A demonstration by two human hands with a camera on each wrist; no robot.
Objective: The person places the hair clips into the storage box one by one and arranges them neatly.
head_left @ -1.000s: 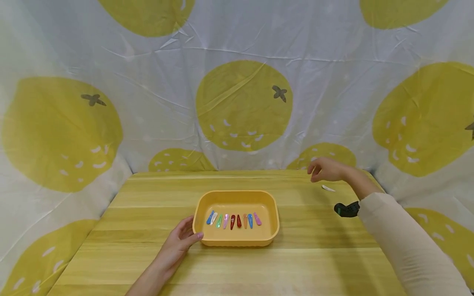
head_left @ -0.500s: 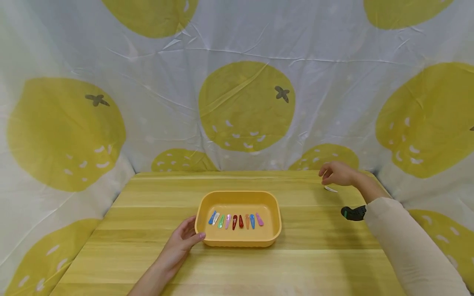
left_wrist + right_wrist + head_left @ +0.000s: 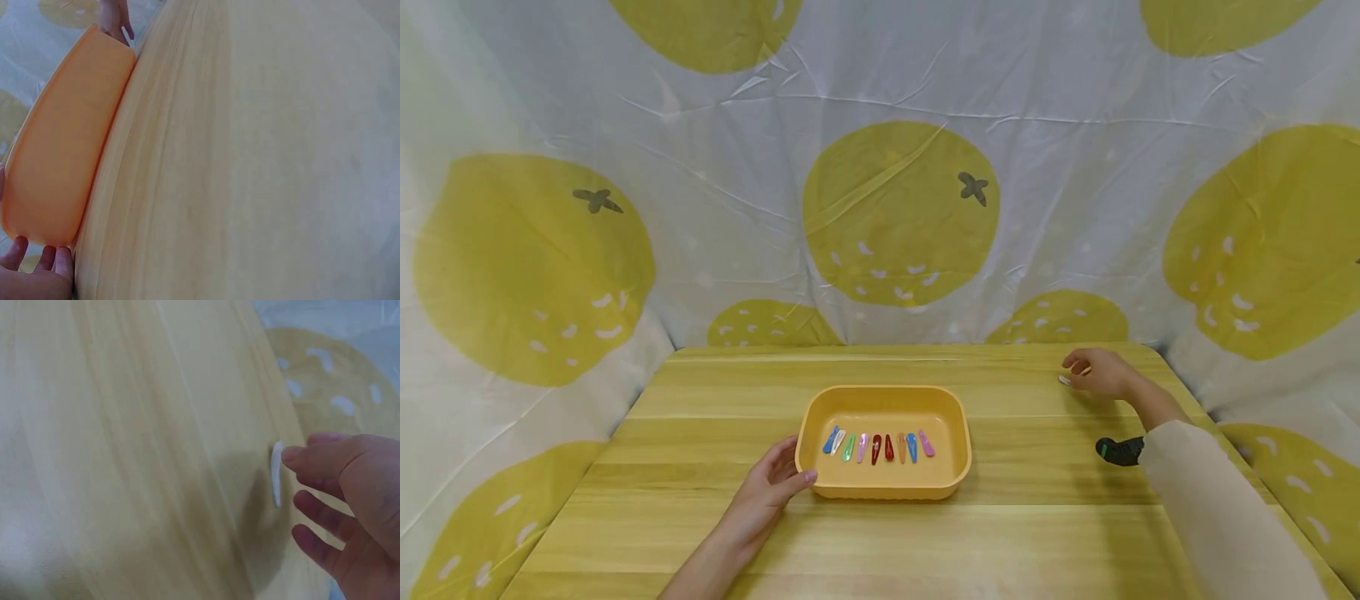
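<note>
My left hand (image 3: 765, 492) grips the near left corner of a yellow plastic basin (image 3: 891, 492), its thumb at the front wall and its fingers around the left side. In a row across the basin floor lie several snap hair clips, among them a green hair clip (image 3: 848, 448), a dark red hair clip (image 3: 876, 450) and an orange hair clip (image 3: 902, 448). At the far right, my right hand (image 3: 1103, 374) is low over the table beside a white hair clip (image 3: 276, 475). In the right wrist view its fingers are apart and loosely bent, thumb tip close to the clip's upper end; contact is unclear.
A dark strap-like device (image 3: 1120, 451) shows beside the right sleeve (image 3: 1213, 500). The wooden table (image 3: 715, 417) ends at the back and sides against a white curtain (image 3: 722, 192) printed with yellow fruit.
My right hand has moved right and down to the white hair clip, now partly covering it in the head view. The left hand keeps its grip on the basin.
</note>
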